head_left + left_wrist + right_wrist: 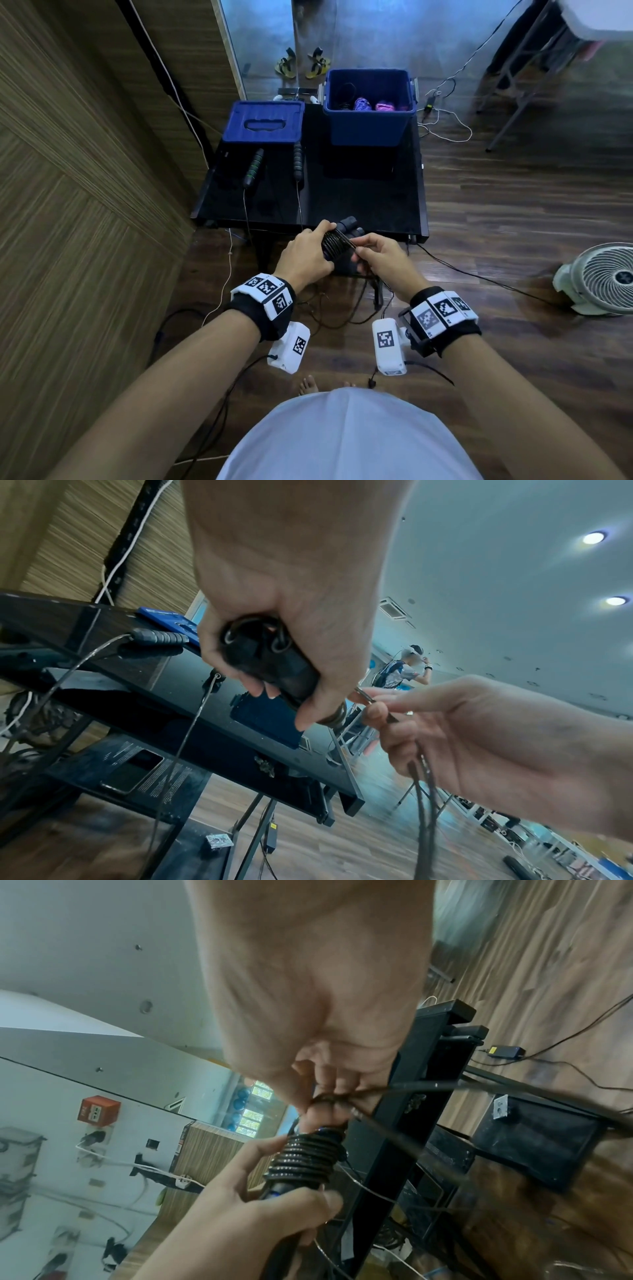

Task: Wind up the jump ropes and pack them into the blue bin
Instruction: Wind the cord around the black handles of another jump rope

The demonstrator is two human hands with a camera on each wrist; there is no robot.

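Both hands worked one black rope: left hand (306,254) gripped the paired handles (346,229), right hand (381,255) pinched the cord (383,1133) mid-wrap; blue bin (370,126) held several bundles (three, seemingly), while another rope (253,168) lay unwound on the table (359,202)

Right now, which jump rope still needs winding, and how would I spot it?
Find the black table with the blue bin. Beside the bin lies its blue lid, and just in front of the lid lie two dark handles. That unwound jump rope has green-ringed handles and thin cords trailing off the table's front edge.
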